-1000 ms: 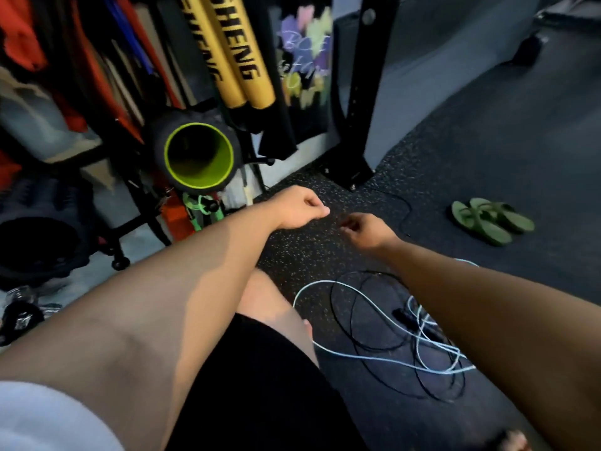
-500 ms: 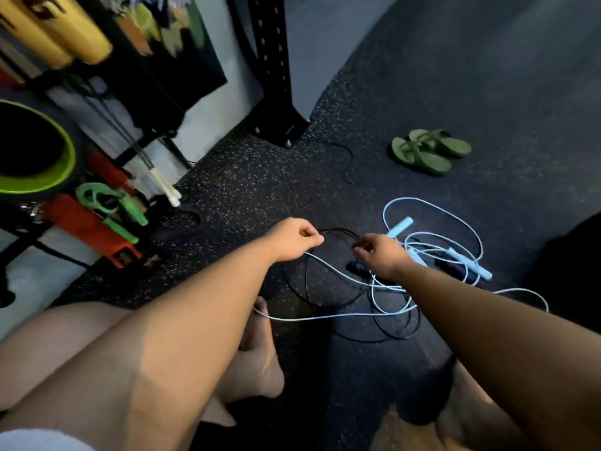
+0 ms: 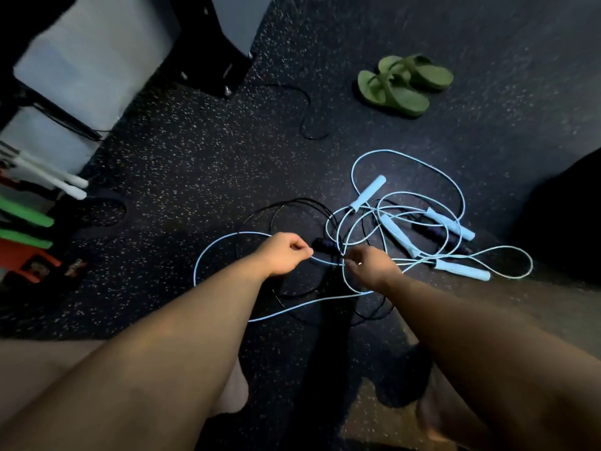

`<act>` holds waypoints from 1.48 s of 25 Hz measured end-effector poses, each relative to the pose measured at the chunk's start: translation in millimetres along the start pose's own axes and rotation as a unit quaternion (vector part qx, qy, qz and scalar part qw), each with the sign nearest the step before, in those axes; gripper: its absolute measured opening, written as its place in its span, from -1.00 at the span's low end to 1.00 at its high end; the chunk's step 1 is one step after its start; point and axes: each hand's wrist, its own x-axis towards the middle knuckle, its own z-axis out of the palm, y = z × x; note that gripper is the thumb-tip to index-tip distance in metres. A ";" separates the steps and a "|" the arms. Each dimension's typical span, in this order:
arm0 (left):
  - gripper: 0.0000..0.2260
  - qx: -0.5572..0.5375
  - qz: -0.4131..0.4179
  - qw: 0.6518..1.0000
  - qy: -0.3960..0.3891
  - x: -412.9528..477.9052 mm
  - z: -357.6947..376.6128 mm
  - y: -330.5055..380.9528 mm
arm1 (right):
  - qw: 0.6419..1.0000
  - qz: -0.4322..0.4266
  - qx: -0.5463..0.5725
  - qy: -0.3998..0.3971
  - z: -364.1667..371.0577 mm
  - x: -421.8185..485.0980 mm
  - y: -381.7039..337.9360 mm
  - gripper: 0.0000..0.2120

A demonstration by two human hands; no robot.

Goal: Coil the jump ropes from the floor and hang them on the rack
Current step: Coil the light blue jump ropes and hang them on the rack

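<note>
Hands arriving at the rope tangle; pickup beginning.

The view is tilting down from the storage rack to the floor (image 3: 325,43), and both hands are now reaching the pale blue ropes (image 3: 406,161) lying tangled with a black rope (image 3: 286,206). The left hand (image 3: 284,253) is closing its fingers (image 3: 300,247) in a pinch on a blue strand; the right hand (image 3: 370,266) is curling over the crossing strands, grip not discernible. Green sandals (image 3: 403,86) are lying well apart. Judged: no coiling is done yet.

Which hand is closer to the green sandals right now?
Right. The right hand lies below and slightly left of the green sandals; the left hand sits farther left, across the tangled ropes.
</note>
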 end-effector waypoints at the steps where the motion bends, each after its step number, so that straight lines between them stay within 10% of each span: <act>1: -0.83 0.001 -0.003 1.000 -0.003 8.3 3.2 1.9 | 1.000 0.007 0.005 -0.002 0.7 5.6 2.0 -0.81; 8: -0.89 -0.012 -0.006 0.999 -0.039 53.7 23.1 11.7 | 0.999 0.030 0.006 -0.010 18.3 45.1 11.0 -0.62; 16: -0.87 -0.001 -0.044 0.997 -0.058 59.9 28.8 1.0 | 0.998 0.017 -0.022 -0.057 22.8 49.3 27.3 -0.89; 26: -0.69 -0.016 0.002 0.998 -0.055 21.7 34.3 53.7 | 0.989 -0.092 0.086 0.080 -17.7 -7.4 2.5 -0.93; 37: -0.88 0.101 0.014 0.987 0.127 -59.0 -54.5 105.6 | 0.953 -0.136 0.184 0.201 -122.8 -105.8 -43.5 -0.71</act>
